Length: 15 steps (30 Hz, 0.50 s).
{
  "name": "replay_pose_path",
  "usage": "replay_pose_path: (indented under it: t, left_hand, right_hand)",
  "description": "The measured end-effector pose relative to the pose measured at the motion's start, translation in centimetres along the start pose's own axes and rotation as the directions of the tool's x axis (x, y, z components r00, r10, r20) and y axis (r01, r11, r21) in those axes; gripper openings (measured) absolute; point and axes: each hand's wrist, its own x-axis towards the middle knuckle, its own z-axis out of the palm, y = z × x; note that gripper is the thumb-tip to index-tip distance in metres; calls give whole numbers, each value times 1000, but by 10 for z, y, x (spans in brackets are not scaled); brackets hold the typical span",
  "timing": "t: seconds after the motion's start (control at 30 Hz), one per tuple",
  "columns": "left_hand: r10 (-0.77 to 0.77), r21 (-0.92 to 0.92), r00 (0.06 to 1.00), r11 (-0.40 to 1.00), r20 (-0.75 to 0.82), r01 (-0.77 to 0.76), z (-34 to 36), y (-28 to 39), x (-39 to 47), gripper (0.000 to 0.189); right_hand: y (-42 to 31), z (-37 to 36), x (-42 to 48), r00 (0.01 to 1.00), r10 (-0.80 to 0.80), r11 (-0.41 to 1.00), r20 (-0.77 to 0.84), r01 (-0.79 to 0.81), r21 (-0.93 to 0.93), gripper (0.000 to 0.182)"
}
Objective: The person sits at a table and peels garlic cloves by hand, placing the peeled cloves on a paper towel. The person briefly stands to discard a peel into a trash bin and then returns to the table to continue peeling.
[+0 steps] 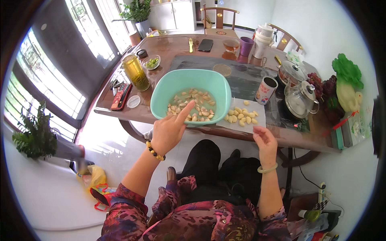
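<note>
A mint-green plastic basin (162, 87) stands at the table's near edge, with many unpeeled garlic cloves (205, 113) in shallow water inside. My left hand (169, 132), a beaded bracelet at its wrist, is over the basin's near rim. Its index finger points out above the cloves; the other fingers are curled and their undersides hidden. Right of the basin, pale peeled garlic cloves (241, 114) lie on a white paper sheet (257, 125). My right hand (266, 144), with a pale bangle, is just off the sheet's near right corner. Its fingers bend loosely, with nothing visible between them.
A printed can (266, 89) stands behind the sheet. Glass pots (300, 101) are farther right, near leafy vegetables (346, 87). Left of the basin are a tall jar of yellow liquid (135, 72), a bowl of green fruit (151, 62) and a red device (121, 97). A phone (205, 45) lies at the back.
</note>
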Motion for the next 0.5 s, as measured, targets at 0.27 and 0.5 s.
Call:
replay_pose_path:
  t: [0.27,0.5]
  left_hand:
    - [-98,-273,994,959,-53,80,-6,8,-22,70]
    - [-300,-495,952,836,-51,237,5,1,-32,65]
  right_hand:
    - [-7,23,-7,989,16,998,149,-6,-66,16]
    - [-38,56,19,960,228,972,161,-235,24,29]
